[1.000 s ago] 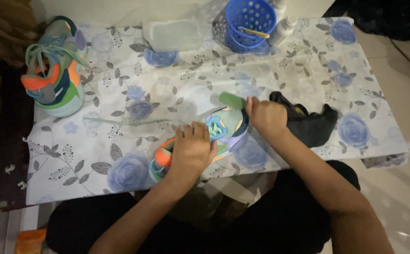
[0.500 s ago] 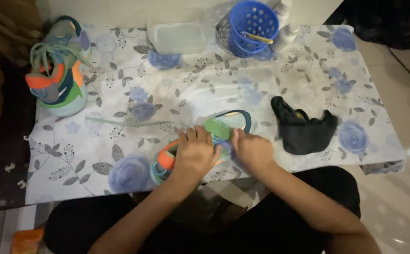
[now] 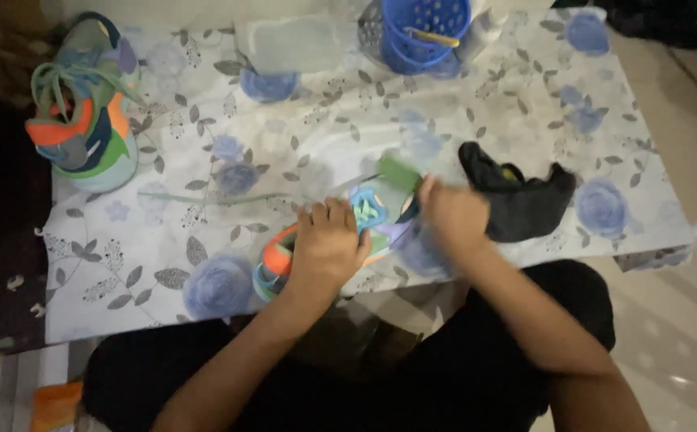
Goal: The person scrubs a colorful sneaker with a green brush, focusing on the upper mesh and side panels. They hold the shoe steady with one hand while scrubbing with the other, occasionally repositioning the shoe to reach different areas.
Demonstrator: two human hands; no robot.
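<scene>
We look down on a table (image 3: pixel 476 104) covered in a pale cloth printed with blue roses, seen from above our own two arms. Near the table's six o'clock edge lies a colourful sneaker (image 3: pixel 348 232) on its side, orange and teal at the toe, blue and green around the opening. Our left hand (image 3: pixel 326 248) presses down on the shoe's middle, fingers curled over its upper and gripping it. Our right hand (image 3: pixel 454 214) sits at the shoe's heel end, at about three o'clock from the left hand; it is blurred, and we cannot tell whether its fingers pinch anything or lie loose. A loose green shoelace (image 3: pixel 212 197) trails across the cloth toward nine o'clock from the shoe. Just beside the right hand, at its three o'clock, lies a crumpled black cloth (image 3: pixel 524 204). At the table's ten o'clock corner stands the matching second sneaker (image 3: pixel 84 112), laced in green. At twelve o'clock sit a clear lidded plastic box (image 3: pixel 296 42) and a blue perforated basket (image 3: pixel 428 28), side by side.
</scene>
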